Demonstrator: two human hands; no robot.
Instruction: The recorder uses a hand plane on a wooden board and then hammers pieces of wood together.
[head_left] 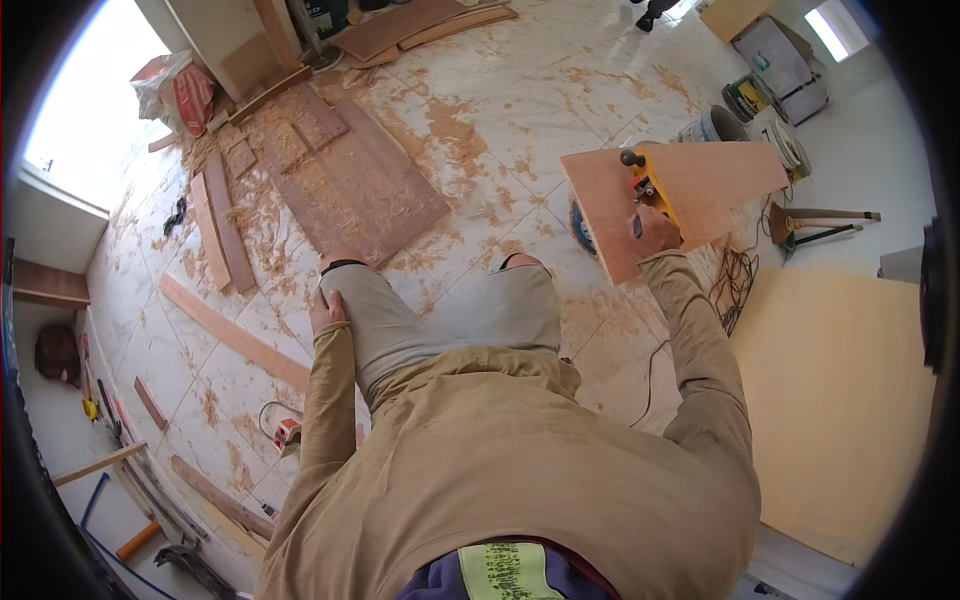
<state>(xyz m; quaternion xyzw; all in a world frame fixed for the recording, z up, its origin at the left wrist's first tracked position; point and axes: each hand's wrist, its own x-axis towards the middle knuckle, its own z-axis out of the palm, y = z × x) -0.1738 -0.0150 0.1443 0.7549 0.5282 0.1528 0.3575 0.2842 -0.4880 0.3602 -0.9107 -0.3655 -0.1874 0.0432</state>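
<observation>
My right hand (pixel 657 232) grips the rear of a yellow hand plane (pixel 655 188) with a round black front knob. The plane rests on a reddish-brown wooden board (pixel 715 180), set at the right and raised above the floor. Under the board's left edge a blue round thing (pixel 581 228) shows in part. My left hand (pixel 328 310) lies on the outer side of my left thigh, near the knee; its fingers look stretched out and hold nothing.
Brown panels (pixel 365 185) lie under wood shavings ahead, with long strips (pixel 235 328) to the left. A black cable (pixel 735 280), a stool (pixel 790 222) and buckets (pixel 715 125) are at right. A pale sheet (pixel 835 400) leans nearby. An orange power tool (pixel 287 432) sits by my left arm.
</observation>
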